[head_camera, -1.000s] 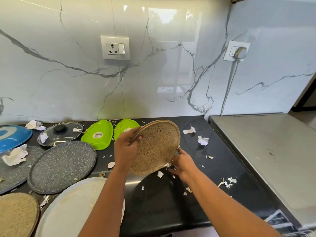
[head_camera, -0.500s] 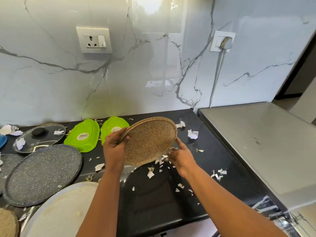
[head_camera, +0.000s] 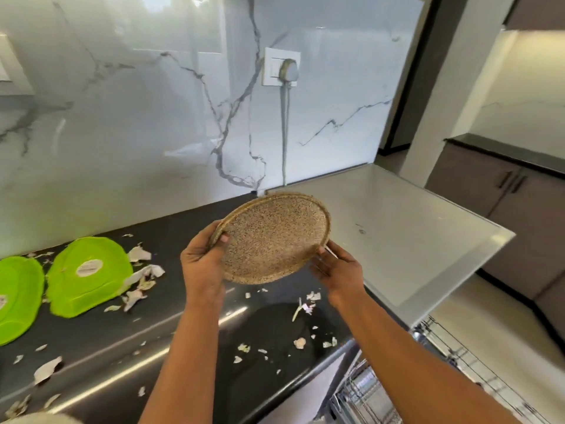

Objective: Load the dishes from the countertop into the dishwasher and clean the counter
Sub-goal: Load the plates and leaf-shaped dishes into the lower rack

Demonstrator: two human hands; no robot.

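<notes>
A round, speckled brown plate (head_camera: 273,238) is held in the air above the dark bench (head_camera: 171,316), tilted so its flat face is turned toward the camera. The left hand (head_camera: 203,264) grips the plate's left rim, thumb curled over the front face and fingers behind. The right hand (head_camera: 337,272) is at the lower right rim, its fingertips touching the edge with the fingers only loosely bent; whether they close round the rim cannot be told.

Below the plate, the glossy bench is strewn with torn white paper scraps (head_camera: 139,281), thickest just right of two bright green lids (head_camera: 88,275) that lie flat at the left. A bit of pale plate rim (head_camera: 39,419) shows at the bottom left corner.

To the right of the bench, a pale grey appliance top (head_camera: 397,240) sits level with it. Beneath the right forearm, the wire dishwasher rack (head_camera: 452,368) is pulled out. Behind everything, a white marble wall carries a socket with a plug (head_camera: 289,71) and cord hanging down.
</notes>
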